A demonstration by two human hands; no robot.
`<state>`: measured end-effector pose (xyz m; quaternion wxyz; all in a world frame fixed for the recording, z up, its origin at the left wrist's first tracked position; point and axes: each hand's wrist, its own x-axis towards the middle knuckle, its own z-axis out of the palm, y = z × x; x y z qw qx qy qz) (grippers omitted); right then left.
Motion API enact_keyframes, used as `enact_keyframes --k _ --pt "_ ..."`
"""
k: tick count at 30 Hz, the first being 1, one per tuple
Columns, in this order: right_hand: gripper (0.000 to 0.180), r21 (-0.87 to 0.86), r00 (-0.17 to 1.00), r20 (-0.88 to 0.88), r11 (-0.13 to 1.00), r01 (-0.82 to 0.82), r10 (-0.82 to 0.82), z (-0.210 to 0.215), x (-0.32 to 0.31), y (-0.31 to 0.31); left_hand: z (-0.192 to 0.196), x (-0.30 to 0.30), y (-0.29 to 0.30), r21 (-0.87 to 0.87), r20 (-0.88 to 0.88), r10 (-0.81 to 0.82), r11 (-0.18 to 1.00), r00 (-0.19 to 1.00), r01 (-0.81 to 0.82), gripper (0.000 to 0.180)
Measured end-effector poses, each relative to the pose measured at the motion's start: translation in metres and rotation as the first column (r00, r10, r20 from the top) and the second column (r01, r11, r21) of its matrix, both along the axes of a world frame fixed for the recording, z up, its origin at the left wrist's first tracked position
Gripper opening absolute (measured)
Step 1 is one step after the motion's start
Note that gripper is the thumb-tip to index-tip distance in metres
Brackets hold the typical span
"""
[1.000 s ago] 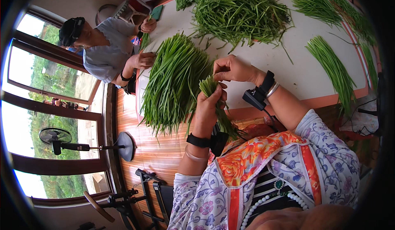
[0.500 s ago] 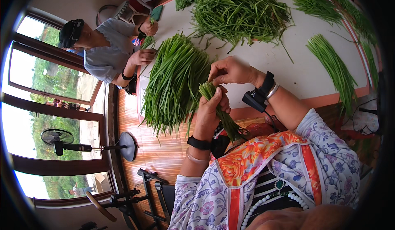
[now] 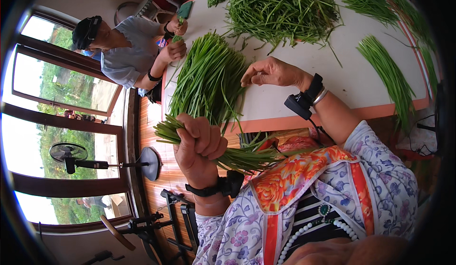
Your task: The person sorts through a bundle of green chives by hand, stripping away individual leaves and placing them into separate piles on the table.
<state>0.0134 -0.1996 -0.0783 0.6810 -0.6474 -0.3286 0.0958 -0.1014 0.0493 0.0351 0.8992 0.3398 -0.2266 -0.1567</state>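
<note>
My left hand [image 3: 202, 141] is closed around a bunch of green chives [image 3: 251, 158], held off the table's near edge. The cut ends stick out to the left of the fist, and the leaves trail right toward my apron. My right hand [image 3: 275, 73] hovers at the right edge of a large chive pile [image 3: 206, 77], fingers loosely bent with a gap by the thumb. Nothing shows between them. That pile lies on the near left of the white table [image 3: 304, 89], its leaves hanging over the edge.
A bigger, tangled heap of chives [image 3: 282, 11] covers the table's far middle. A neat bundle [image 3: 387, 75] lies at the right, another bundle [image 3: 368, 4] beyond it. Across the left corner a person [image 3: 128, 46] handles some chives. A standing fan [image 3: 149, 163] is at the left.
My left hand has moved left and nearer, swinging the bunch from upright to nearly level. My right hand has come off the bunch's ends and stays beside the pile.
</note>
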Motion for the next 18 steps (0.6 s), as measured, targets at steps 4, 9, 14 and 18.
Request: enact_keyframes --k 4,9,14,18 --pt "0.033 -0.106 0.973 -0.057 0.968 -0.228 0.223 -0.004 -0.002 0.008 0.008 -0.005 -0.005 0.062 0.133 0.033 0.997 0.991 -0.041 0.025" --pt "0.044 -0.022 0.972 -0.065 0.974 -0.226 0.224 0.011 -0.010 0.012 -0.026 0.021 -0.012 0.116 0.018 0.262 0.958 0.965 -0.263 0.022" --pt "0.064 -0.018 0.984 0.011 0.984 -0.176 0.177 0.038 -0.054 0.024 -0.057 0.031 -0.040 0.143 0.001 0.352 0.926 0.936 -0.348 0.028" --pt "0.058 0.030 0.999 -0.050 0.999 0.017 -0.015 0.039 -0.091 0.025 -0.064 0.026 -0.070 0.139 0.050 0.378 0.914 0.924 -0.381 0.031"
